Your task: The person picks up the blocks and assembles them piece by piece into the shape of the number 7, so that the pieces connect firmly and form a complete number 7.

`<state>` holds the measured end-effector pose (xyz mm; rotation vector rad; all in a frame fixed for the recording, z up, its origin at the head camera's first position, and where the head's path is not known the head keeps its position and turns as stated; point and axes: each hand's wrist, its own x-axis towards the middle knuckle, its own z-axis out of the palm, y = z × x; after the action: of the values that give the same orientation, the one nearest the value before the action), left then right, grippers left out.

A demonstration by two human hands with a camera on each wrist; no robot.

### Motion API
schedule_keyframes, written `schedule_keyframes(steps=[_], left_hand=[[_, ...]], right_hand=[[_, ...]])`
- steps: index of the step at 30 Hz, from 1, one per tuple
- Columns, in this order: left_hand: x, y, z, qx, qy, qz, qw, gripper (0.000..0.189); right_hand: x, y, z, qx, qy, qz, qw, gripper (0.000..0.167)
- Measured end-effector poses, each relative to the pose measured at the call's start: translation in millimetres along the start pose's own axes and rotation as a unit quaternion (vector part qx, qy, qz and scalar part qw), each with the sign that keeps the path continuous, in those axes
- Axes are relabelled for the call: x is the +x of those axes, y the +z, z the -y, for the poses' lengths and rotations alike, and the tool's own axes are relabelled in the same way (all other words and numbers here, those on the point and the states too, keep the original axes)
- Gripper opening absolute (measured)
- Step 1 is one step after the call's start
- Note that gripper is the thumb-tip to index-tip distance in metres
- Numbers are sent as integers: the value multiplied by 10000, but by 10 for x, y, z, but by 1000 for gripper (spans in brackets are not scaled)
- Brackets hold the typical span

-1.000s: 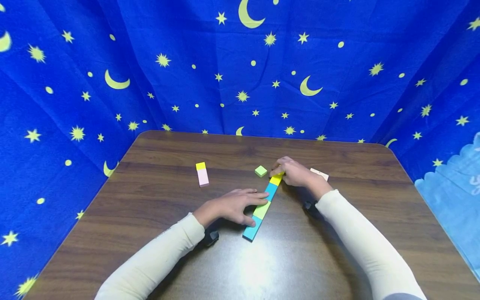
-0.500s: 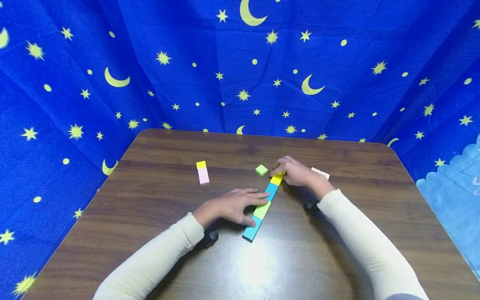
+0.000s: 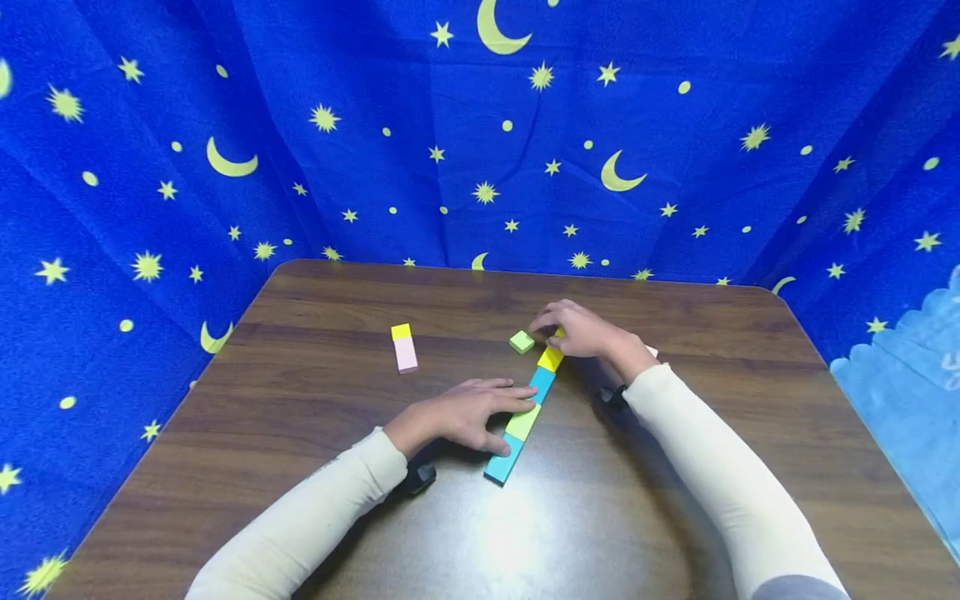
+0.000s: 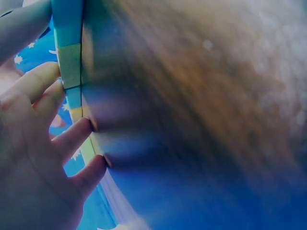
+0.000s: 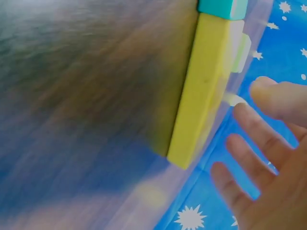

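A slanting row of flat blocks lies on the table in the head view: a turquoise block point(image 3: 502, 462) nearest, then a light green block point(image 3: 522, 423), a blue block point(image 3: 543, 383) and a yellow block point(image 3: 550, 359) farthest. My left hand point(image 3: 467, 414) is spread along the left side, thumb at the turquoise block and fingertips by the green and blue ones. Over the far end hovers my right hand point(image 3: 583, 331), hiding part of the yellow block. In the right wrist view its fingers point(image 5: 256, 134) are loosely extended, apart from the yellow block point(image 5: 204, 91).
A small light green block point(image 3: 522, 342) lies left of the right hand. Farther left, a pink block point(image 3: 405, 354) touches a yellow block point(image 3: 401, 332). A pale block point(image 3: 652, 352) is mostly hidden behind the right wrist. Blue star-patterned cloth point(image 3: 480, 150) hangs behind the wooden table point(image 3: 337, 300).
My right hand has come off the yellow block, shifting slightly up and left, and now covers more of the pale block. The left hand and the row have stayed put.
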<state>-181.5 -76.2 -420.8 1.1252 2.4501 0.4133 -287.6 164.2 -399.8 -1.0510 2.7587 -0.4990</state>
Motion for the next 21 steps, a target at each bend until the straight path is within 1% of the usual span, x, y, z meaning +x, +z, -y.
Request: schedule_keyframes(steps=[4,6,11,16,21], left_hand=[[15,15,2,7,63,-14,10000,72],[18,21,6,4,53,-2,10000,72],[2,15,15,24,-15,12,10000,72],[-7,9,21,-3,-24,11,10000,72],[-5,4,10,-26,-55,29,10000,72]], right_hand=[[15,9,-9,-26,395,376,9985,40],[10,24,-18,4,485,494,9976,41],[0,37,-13,83,380,493,9980,40],[-12,30,-12,135,378,488,9980,30],[-27,60,-50,57,145,325,9994,23]])
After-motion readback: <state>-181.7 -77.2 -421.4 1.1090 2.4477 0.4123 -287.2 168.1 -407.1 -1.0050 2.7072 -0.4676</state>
